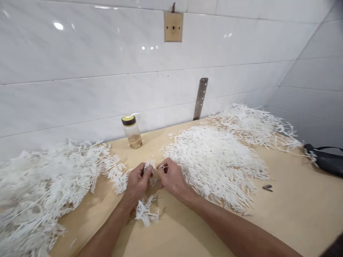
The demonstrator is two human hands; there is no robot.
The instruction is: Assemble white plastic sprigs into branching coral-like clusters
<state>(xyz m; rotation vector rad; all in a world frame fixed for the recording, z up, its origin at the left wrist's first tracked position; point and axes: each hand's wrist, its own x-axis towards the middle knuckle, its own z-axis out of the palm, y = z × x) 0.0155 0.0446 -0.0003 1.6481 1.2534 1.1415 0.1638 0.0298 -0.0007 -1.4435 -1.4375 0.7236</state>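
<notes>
Both hands meet low over the table, near the middle of the head view. My left hand (138, 182) is closed on a small white branched plastic piece (149, 165), part of which sticks out above the thumb. Close beside it, my right hand (171, 178) pinches with thumb and forefinger; a thin white bit shows at the fingertips, too small to name. A loose clump of white branched pieces (147, 211) lies on the table below my left hand. Right of my right hand spreads a pile of short white sticks (214, 160).
A large heap of white branched pieces (48, 178) covers the left side. Longer white strands (257, 125) lie at the back right. A bottle (133, 134) stands near the wall, where a metal ruler (200, 98) leans. A black pouch (327, 160) and a small dark object (267, 187) are rightward.
</notes>
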